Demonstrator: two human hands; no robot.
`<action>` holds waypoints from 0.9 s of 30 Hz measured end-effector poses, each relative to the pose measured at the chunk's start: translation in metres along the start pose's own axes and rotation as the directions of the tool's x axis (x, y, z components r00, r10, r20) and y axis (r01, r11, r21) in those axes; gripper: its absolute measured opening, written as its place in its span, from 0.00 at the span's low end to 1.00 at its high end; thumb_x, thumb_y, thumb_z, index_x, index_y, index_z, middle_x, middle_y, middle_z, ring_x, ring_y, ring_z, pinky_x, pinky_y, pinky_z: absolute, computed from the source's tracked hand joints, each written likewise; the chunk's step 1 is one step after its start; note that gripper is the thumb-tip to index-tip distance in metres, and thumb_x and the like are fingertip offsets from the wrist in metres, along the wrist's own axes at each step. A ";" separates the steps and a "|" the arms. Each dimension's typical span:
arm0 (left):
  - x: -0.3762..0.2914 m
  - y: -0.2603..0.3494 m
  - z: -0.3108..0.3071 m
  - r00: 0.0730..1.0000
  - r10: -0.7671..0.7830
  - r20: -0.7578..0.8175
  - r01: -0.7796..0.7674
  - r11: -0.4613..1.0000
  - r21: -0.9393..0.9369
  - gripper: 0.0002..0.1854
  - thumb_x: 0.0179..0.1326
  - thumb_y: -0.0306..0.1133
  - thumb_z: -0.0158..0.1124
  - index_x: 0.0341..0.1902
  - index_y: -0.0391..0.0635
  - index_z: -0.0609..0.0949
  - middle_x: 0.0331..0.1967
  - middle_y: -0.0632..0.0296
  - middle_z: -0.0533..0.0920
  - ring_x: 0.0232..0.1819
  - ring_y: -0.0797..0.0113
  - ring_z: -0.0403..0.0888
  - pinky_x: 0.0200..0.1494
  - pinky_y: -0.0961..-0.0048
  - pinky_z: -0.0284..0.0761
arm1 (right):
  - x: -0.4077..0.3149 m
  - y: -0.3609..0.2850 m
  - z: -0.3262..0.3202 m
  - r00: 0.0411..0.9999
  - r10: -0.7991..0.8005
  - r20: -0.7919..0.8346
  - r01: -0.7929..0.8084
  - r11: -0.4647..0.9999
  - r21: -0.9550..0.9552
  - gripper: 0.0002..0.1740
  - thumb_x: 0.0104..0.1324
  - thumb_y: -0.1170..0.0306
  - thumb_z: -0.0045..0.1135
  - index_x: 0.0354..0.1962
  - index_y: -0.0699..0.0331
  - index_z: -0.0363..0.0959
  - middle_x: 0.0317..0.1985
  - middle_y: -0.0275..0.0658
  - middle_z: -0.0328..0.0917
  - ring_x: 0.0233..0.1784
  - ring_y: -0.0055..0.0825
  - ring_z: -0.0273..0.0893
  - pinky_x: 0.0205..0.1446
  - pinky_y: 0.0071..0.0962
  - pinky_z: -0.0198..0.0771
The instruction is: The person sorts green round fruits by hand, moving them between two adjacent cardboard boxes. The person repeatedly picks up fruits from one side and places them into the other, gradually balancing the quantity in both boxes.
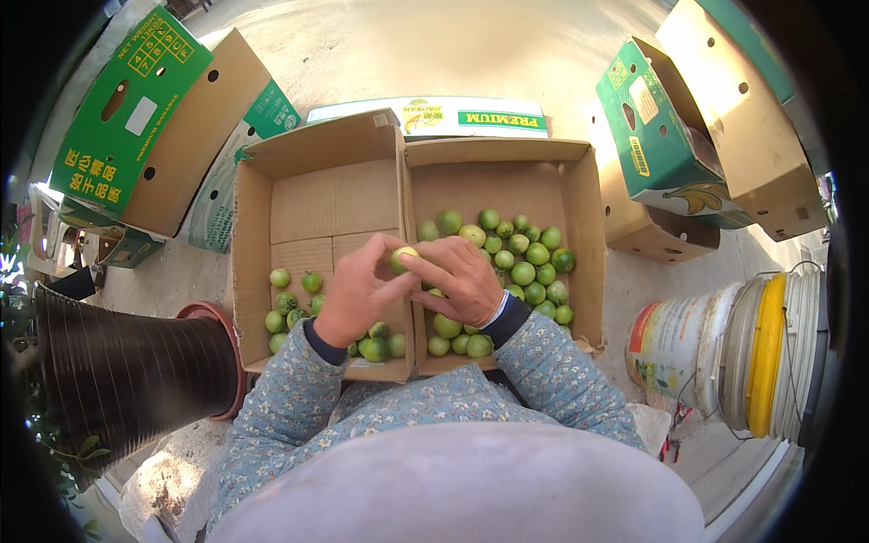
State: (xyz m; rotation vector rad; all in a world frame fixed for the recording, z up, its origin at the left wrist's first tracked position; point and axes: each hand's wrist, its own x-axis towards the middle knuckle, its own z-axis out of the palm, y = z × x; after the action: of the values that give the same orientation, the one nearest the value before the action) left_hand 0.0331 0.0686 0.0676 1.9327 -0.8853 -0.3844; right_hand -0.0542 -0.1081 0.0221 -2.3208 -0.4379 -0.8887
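Between my two hands, above the wall where two cardboard boxes meet, is a pale green tomato (402, 259). My left hand (361, 288) holds it with the fingertips from the left. My right hand (461, 279) touches it from the right with thumb and fingers. The left cardboard box (333, 197) has green tomatoes (285, 301) along its near part, some hidden under my left hand. More green tomatoes (523, 273) lie over the middle and near part of the right cardboard box (489, 180), partly covered by my right hand.
Banana cartons stand at the left (136, 115) and right (669, 136); a white and green carton (428, 117) lies beyond the boxes. A stack of dark pots (136, 366) is at the left, stacked plastic buckets (719, 349) at the right. Rough stone (173, 475) shows at lower left.
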 end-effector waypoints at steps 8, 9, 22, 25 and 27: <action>0.010 -0.016 -0.005 0.996 -0.001 -0.093 0.017 0.984 0.180 0.24 0.59 0.38 0.70 0.54 0.37 0.76 0.32 0.58 0.77 0.36 0.65 0.76 0.41 0.69 0.73 | -0.003 0.031 -0.018 0.827 0.458 -0.327 -0.534 0.821 -0.202 0.20 0.62 0.68 0.61 0.53 0.59 0.75 0.40 0.39 0.77 0.40 0.40 0.71 0.51 0.37 0.62; 0.008 -0.031 -0.018 0.989 0.013 -0.149 0.029 0.961 0.274 0.25 0.60 0.40 0.69 0.55 0.37 0.76 0.34 0.57 0.78 0.38 0.64 0.76 0.43 0.67 0.74 | -0.009 0.047 -0.021 0.812 0.484 -0.325 -0.579 0.738 -0.347 0.19 0.64 0.65 0.59 0.52 0.58 0.76 0.40 0.40 0.79 0.40 0.40 0.71 0.52 0.38 0.60; -0.039 -0.152 -0.075 0.911 -0.405 -0.075 0.294 0.514 0.806 0.26 0.53 0.44 0.71 0.51 0.43 0.78 0.48 0.48 0.79 0.56 0.46 0.72 0.53 0.51 0.74 | -0.031 0.078 -0.013 0.723 0.661 -0.201 -0.625 0.502 -0.598 0.20 0.66 0.61 0.54 0.53 0.59 0.75 0.30 0.43 0.81 0.39 0.40 0.73 0.51 0.40 0.57; -0.033 -0.146 -0.058 0.934 -0.358 -0.020 0.244 0.593 0.767 0.24 0.55 0.44 0.70 0.51 0.43 0.76 0.47 0.47 0.79 0.52 0.45 0.76 0.52 0.54 0.75 | -0.028 0.073 -0.011 0.800 0.549 -0.242 -0.584 0.620 -0.524 0.24 0.65 0.63 0.55 0.58 0.59 0.72 0.28 0.38 0.78 0.38 0.37 0.72 0.51 0.38 0.58; -0.027 -0.140 -0.045 0.918 -0.395 0.015 0.247 0.602 0.759 0.23 0.57 0.43 0.68 0.50 0.43 0.75 0.46 0.46 0.79 0.48 0.45 0.78 0.48 0.54 0.76 | -0.023 0.064 -0.009 0.844 0.501 -0.193 -0.532 0.733 -0.425 0.26 0.64 0.64 0.58 0.60 0.59 0.71 0.27 0.36 0.74 0.38 0.36 0.71 0.52 0.37 0.59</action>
State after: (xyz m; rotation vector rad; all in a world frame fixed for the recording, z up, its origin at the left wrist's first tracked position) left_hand 0.1003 0.1579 -0.0324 2.9038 -0.8792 -0.4577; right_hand -0.0434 -0.1649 -0.0157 -2.6163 0.5085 -0.8384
